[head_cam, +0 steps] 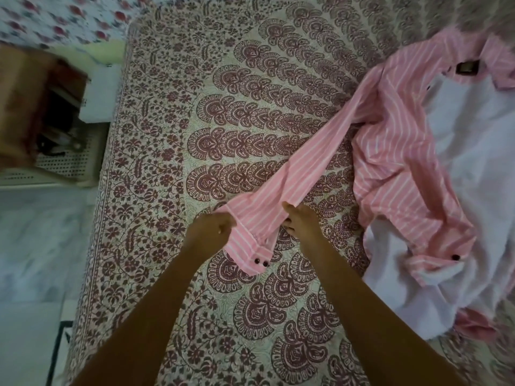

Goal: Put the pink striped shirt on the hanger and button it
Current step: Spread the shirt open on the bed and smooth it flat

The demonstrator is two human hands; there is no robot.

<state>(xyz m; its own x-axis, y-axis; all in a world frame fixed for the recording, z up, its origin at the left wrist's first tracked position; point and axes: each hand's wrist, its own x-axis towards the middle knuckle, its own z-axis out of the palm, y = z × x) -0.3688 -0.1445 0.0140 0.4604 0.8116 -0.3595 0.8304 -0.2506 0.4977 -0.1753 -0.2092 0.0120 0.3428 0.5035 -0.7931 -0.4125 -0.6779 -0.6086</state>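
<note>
The pink striped shirt (390, 151) lies open on the bed at the right, its white inside (473, 168) facing up and its collar at the far right. One sleeve (292, 176) stretches towards me across the bedspread. My left hand (209, 232) grips the cuff's left edge. My right hand (301, 218) pinches the sleeve's right edge just above the cuff. Two dark buttons (260, 261) show on the cuff's near corner. No hanger is in view.
The bed wears a maroon paisley bedspread (223, 121). Left of it stand a wooden piece of furniture (33, 107), a white box (100, 93) and a white perforated crate (64, 162) on a pale floor (36, 246). The bed's edge runs down the left.
</note>
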